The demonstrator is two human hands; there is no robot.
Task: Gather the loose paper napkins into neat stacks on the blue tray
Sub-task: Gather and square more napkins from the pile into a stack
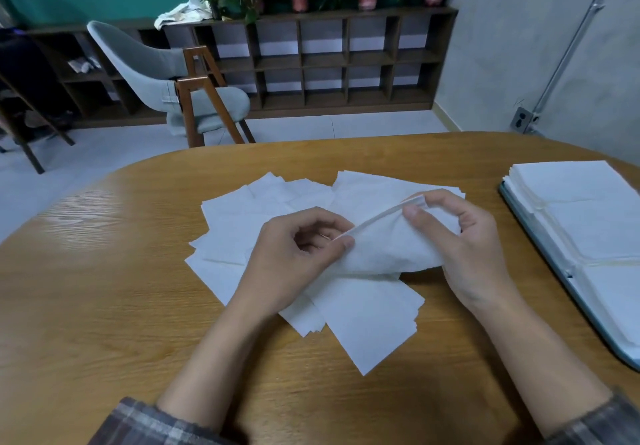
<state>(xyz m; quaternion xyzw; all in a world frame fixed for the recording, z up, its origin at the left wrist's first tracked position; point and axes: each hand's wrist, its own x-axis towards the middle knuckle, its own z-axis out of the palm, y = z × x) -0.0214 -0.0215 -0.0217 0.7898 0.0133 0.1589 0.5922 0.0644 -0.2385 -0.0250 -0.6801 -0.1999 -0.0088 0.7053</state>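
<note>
Pinches at either end keep a thin bundle of napkins (388, 247) stretched between my left hand (294, 254) and right hand (467, 236). Thumb and fingers of each clamp its edge, I judge to square the sheets before carrying them. Beneath both hands the loose napkins (363, 313) lie fanned across the table (104, 288). Well out past the right hand sits the blue tray (604, 332), neat stacks (588, 219) on it, so delivery goes that way.

Single head-worn wide-angle view, looking forward and down, close over table (90, 306).
</note>
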